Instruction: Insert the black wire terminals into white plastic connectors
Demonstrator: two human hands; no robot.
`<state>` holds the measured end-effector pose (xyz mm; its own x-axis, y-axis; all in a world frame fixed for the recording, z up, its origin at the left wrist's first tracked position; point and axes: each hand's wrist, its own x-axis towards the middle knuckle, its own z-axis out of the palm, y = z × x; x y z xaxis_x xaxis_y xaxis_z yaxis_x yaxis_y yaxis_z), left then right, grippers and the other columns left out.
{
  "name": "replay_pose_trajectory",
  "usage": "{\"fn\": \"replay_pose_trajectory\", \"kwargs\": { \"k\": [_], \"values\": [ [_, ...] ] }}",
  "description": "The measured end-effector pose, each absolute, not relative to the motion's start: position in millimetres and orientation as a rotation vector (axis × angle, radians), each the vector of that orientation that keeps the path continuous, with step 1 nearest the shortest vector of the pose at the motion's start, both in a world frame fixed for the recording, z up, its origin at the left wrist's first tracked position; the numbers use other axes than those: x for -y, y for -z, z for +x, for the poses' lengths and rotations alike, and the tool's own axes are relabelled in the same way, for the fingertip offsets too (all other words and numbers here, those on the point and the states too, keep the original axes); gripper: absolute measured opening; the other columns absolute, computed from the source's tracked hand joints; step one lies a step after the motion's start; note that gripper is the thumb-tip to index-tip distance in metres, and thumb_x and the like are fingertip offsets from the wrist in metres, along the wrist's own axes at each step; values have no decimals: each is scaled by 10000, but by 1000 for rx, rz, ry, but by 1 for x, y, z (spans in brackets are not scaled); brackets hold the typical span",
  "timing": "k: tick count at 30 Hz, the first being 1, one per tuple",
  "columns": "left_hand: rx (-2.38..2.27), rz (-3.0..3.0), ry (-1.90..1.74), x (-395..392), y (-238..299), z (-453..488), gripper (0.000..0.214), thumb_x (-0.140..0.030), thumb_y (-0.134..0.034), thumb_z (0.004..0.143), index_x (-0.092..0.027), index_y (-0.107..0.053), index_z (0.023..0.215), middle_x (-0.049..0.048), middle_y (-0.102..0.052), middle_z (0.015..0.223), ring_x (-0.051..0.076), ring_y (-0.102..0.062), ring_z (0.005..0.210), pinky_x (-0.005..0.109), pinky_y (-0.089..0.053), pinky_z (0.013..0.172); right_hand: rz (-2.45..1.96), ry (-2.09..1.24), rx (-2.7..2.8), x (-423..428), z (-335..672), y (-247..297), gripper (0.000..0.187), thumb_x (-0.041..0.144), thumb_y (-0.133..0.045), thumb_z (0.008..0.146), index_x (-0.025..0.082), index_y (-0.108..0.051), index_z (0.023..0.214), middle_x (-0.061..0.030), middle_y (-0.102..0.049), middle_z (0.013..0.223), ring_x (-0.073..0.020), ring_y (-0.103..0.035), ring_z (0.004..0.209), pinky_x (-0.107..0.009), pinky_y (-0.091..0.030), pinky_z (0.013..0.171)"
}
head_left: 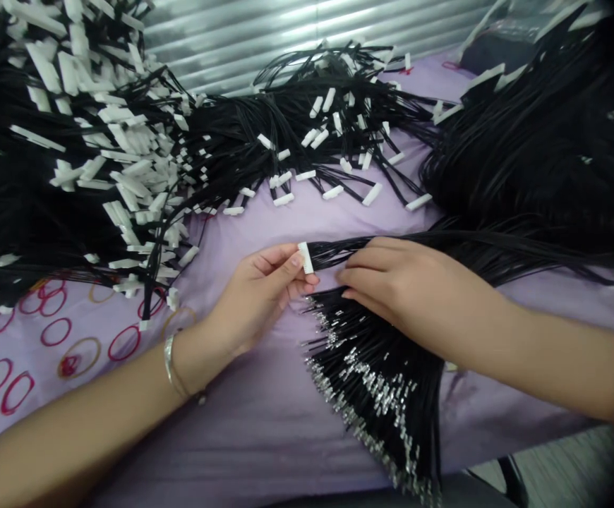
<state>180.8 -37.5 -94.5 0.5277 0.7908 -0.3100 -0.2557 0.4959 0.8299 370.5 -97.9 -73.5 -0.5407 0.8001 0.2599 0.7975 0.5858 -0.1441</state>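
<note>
My left hand (258, 293) pinches a small white connector (305, 257) between thumb and forefinger, with thin black wires (339, 248) running out of it to the right. My right hand (396, 286) lies just right of the connector, its fingers curled over those wires and over a fanned bundle of black wires with bare metal terminals (375, 384) spread below it. A silver bracelet (171, 367) sits on my left wrist.
A lilac cloth with red rings (53, 339) covers the table. A big heap of finished black wires with white connectors (100, 155) fills the left, another heap (328, 134) the middle back, and a thick mass of black wires (540, 155) the right. Corrugated metal wall behind.
</note>
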Motion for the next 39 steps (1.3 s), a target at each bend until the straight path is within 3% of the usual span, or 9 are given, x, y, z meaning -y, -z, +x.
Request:
{"fn": "replay_pose_trajectory", "kwargs": {
  "k": [7, 13, 18, 24, 31, 39],
  "values": [
    [-772, 858, -724, 38, 94, 182, 118, -186, -735, 752, -101, -669, 800, 2, -626, 697, 59, -594, 605, 144, -507, 602, -1275, -486, 2493, 87, 377, 78, 136, 139, -581, 844, 153, -645, 725, -58, -618, 834, -173, -549, 814, -307, -439, 758],
    [-788, 826, -689, 38, 93, 181, 179, -215, -760, 733, -110, -670, 847, 4, -651, 730, 60, -608, 611, 140, -509, 592, -1413, -696, 2218, 84, 379, 63, 103, 157, -531, 873, 152, -606, 804, 15, -613, 705, -93, -523, 619, -225, -375, 589],
    [-802, 836, -656, 38, 92, 180, 133, -200, -735, 759, -122, -667, 842, -5, -648, 702, 59, -611, 610, 137, -503, 585, -1367, -849, 1955, 81, 379, 67, 110, 212, -600, 845, 179, -705, 834, 22, -704, 779, -86, -611, 685, -210, -424, 630],
    [-763, 839, -654, 37, 93, 180, 113, -207, -719, 779, -125, -686, 849, 0, -660, 755, 50, -601, 614, 143, -512, 605, -1278, -813, 1902, 84, 374, 64, 113, 197, -588, 855, 174, -699, 853, -4, -704, 870, -91, -628, 789, -206, -465, 736],
    [-784, 843, -620, 39, 91, 177, 149, -208, -715, 778, -130, -682, 901, 13, -669, 789, 60, -612, 619, 148, -517, 609, -1275, -543, 1974, 84, 373, 59, 107, 90, -600, 797, 152, -676, 756, 38, -629, 658, -39, -526, 579, -153, -392, 565],
    [-806, 830, -598, 40, 91, 176, 164, -206, -718, 772, -136, -689, 917, 23, -680, 810, 71, -624, 632, 162, -515, 601, -1246, -299, 2143, 84, 376, 66, 170, 114, -570, 838, 153, -681, 715, -6, -636, 704, -70, -540, 613, -190, -407, 574]
  ]
}}
